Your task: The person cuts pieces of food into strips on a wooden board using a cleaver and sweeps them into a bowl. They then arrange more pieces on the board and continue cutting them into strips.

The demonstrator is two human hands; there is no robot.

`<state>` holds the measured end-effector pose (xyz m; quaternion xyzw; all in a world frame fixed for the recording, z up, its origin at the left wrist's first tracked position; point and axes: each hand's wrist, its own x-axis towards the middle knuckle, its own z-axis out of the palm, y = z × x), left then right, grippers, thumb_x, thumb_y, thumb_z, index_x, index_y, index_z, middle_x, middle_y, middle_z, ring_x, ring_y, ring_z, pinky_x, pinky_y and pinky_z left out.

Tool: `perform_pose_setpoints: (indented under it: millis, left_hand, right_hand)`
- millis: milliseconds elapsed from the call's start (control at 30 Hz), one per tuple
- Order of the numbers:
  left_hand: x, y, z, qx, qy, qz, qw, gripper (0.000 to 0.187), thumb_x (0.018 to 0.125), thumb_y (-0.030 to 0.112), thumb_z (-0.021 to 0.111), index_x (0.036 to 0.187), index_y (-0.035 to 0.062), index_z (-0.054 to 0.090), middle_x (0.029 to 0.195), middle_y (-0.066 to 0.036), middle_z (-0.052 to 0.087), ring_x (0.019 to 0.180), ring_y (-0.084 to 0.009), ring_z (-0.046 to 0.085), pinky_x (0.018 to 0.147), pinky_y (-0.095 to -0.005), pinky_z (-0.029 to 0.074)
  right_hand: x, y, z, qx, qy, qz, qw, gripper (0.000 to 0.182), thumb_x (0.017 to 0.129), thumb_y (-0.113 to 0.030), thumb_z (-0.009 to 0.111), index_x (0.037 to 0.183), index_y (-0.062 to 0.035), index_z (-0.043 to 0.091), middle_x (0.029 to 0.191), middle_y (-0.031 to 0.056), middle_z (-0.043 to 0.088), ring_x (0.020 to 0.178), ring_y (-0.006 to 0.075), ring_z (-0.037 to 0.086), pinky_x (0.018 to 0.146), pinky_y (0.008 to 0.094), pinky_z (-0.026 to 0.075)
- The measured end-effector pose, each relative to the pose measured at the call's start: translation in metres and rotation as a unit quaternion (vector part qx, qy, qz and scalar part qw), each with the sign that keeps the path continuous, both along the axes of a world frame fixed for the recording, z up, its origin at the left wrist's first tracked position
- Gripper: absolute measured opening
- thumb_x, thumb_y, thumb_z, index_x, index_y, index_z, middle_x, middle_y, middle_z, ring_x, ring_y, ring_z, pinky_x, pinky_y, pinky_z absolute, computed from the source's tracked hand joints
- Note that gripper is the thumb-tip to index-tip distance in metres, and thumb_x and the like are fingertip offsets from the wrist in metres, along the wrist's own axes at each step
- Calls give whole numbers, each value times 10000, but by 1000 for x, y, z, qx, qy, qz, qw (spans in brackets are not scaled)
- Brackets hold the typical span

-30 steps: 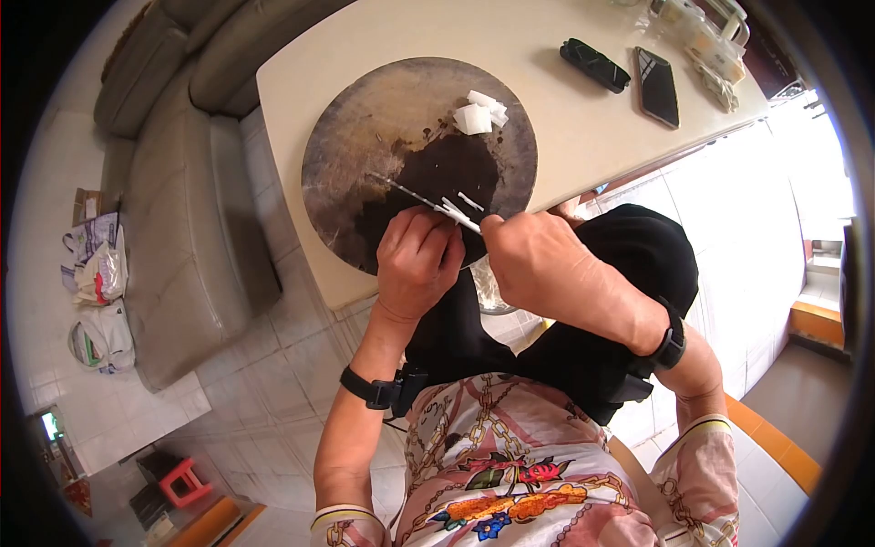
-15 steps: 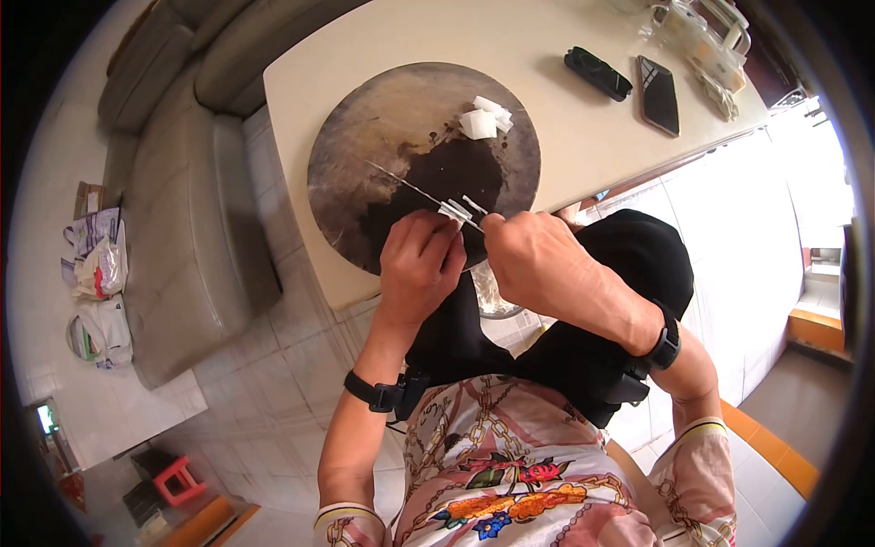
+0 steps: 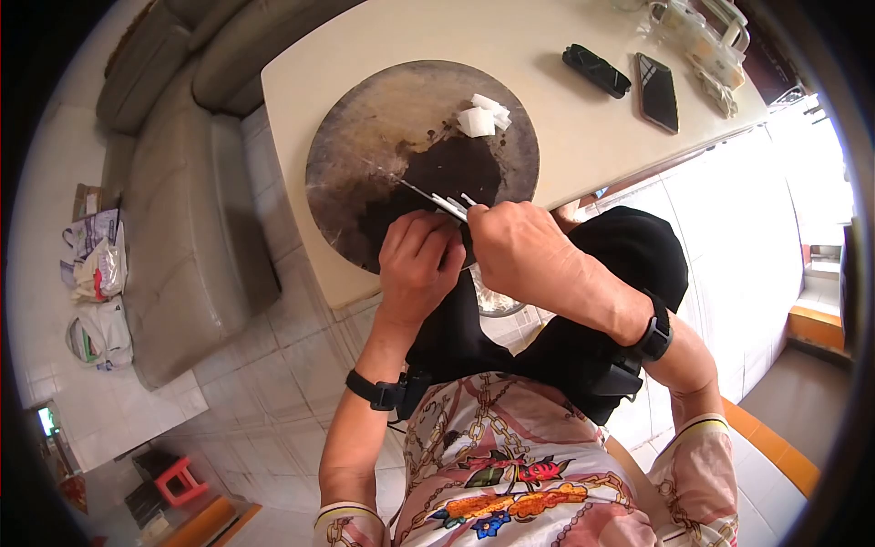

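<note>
A round dark board (image 3: 365, 118) lies on the cream table, its middle stained wet and black. Near its front edge my right hand (image 3: 519, 246) is closed around the handle of a knife (image 3: 415, 189), whose thin blade points to the upper left. Thin white strips (image 3: 451, 206) lie along the blade. My left hand (image 3: 419, 260) is just left of the knife with fingers curled together at the strips; what lies under its fingertips is mostly hidden. Several white slabs (image 3: 477, 121) are piled at the board's upper right.
On the cream table (image 3: 565, 137) are a black case (image 3: 596, 71), a phone (image 3: 657, 93) and a clear plastic bag (image 3: 697, 46). A bowl (image 3: 497, 303) shows partly below the table edge, between my knees. A grey sofa (image 3: 182, 228) stands at left.
My right hand has shifted slightly left and up with the knife, closer to my left hand. The strips now show along the blade's far side. My left hand has barely moved.
</note>
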<state>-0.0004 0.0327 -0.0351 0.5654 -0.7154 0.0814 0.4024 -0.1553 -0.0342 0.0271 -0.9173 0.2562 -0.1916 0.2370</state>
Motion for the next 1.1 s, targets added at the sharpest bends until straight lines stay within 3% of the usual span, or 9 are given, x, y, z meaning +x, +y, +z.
perform_pose_setpoints:
  millis: [100, 433, 500, 567, 833, 1100]
  left_hand:
    - [0, 0, -3, -10, 8, -4, 1000, 182, 635, -20, 695, 789, 38, 618, 851, -63, 612, 828, -257, 602, 715, -356, 498]
    - [0, 1, -3, 3, -3, 7, 1000, 183, 628, -7, 691, 787, 41, 616, 839, -63, 602, 829, -261, 596, 714, -361, 489]
    - [0, 1, -2, 12, -8, 9, 1000, 180, 629, -3, 688, 789, 41, 618, 836, -62, 600, 826, -261, 594, 710, -363, 488]
    - [1, 0, 2, 2, -10, -5, 1000, 179, 635, 3, 684, 798, 42, 622, 837, -60, 597, 817, -260, 588, 703, -362, 483]
    - [0, 0, -3, -6, 9, 11, 1000, 203, 619, -16, 694, 797, 50, 623, 836, -49, 597, 794, -245, 590, 683, -355, 478]
    - [-1, 1, 0, -1, 10, 17, 1000, 196, 607, -13, 701, 771, 53, 616, 818, -51, 597, 790, -242, 594, 686, -351, 483]
  right_hand:
    - [-8, 2, 5, 44, 27, 3, 999, 82, 733, 9, 566, 757, 29, 490, 525, 190, 521, 517, 382, 574, 490, 452, 450]
    - [-5, 11, 6, 16, 49, -3, 999, 83, 719, 16, 564, 742, 41, 489, 540, 202, 539, 508, 380, 578, 485, 447, 460]
    - [4, 9, 7, -20, 50, 13, 998, 75, 659, -15, 603, 681, 53, 579, 611, 217, 589, 588, 363, 634, 530, 409, 513]
    - [7, 6, 5, -36, 33, 3, 999, 74, 649, -18, 612, 663, 51, 588, 617, 209, 591, 592, 354, 638, 534, 402, 516]
    - [-8, 7, 15, 61, 35, 2, 998, 70, 737, 20, 554, 759, 48, 494, 540, 228, 523, 531, 415, 567, 500, 473, 447]
    - [0, 8, 5, 40, 40, 9, 998, 72, 720, 18, 562, 746, 49, 503, 559, 233, 538, 539, 415, 572, 502, 471, 455]
